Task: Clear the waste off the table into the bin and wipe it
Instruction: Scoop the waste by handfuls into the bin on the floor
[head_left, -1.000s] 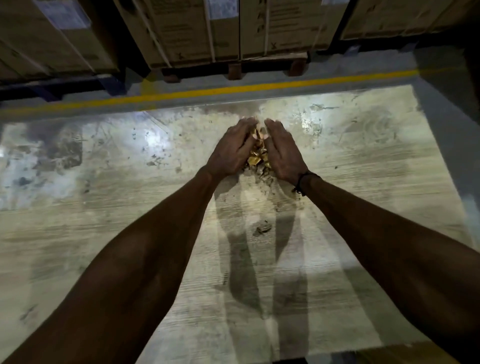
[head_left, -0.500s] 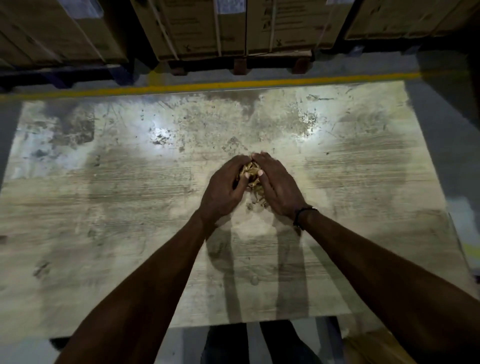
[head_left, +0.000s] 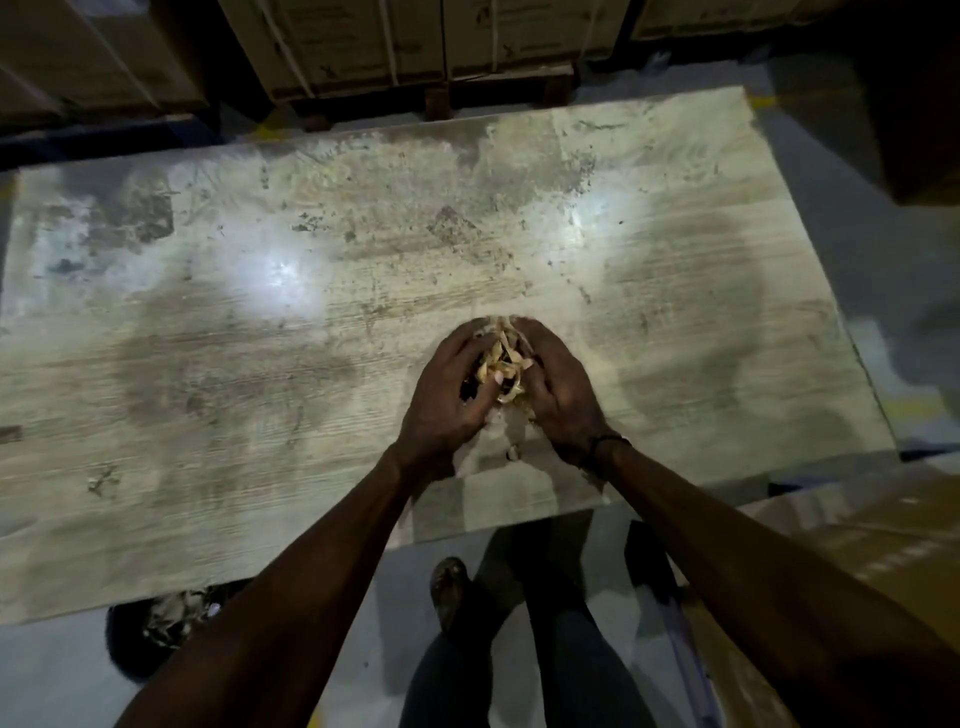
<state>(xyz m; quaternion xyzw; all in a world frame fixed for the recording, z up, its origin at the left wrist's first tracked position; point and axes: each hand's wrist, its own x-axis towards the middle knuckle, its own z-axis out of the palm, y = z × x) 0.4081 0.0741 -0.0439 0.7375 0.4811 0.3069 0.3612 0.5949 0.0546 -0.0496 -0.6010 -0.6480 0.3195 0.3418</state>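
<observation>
A clump of yellowish, curled waste scraps (head_left: 501, 358) is cupped between both hands above the stained wooden table (head_left: 234, 364). My left hand (head_left: 449, 400) presses on it from the left and my right hand (head_left: 563, 395) from the right, fingers curled around the pile. The hands hover over the table's near-right part. A small crumb (head_left: 513, 453) lies on the table just under them. A dark round bin (head_left: 156, 629) holding pale waste stands on the floor under the table's near edge, partly hidden by my left forearm.
Cardboard boxes on a pallet (head_left: 415, 47) stand beyond the far edge. Another cardboard box (head_left: 857, 545) sits on the floor at the right. My legs and a foot (head_left: 449, 592) show below the near edge. Small specks and stains dot the table's far half.
Both hands have drawn the scraps toward me across the table, from near the far half to near the front edge. The view has pulled back, showing the floor, my legs and the bin.
</observation>
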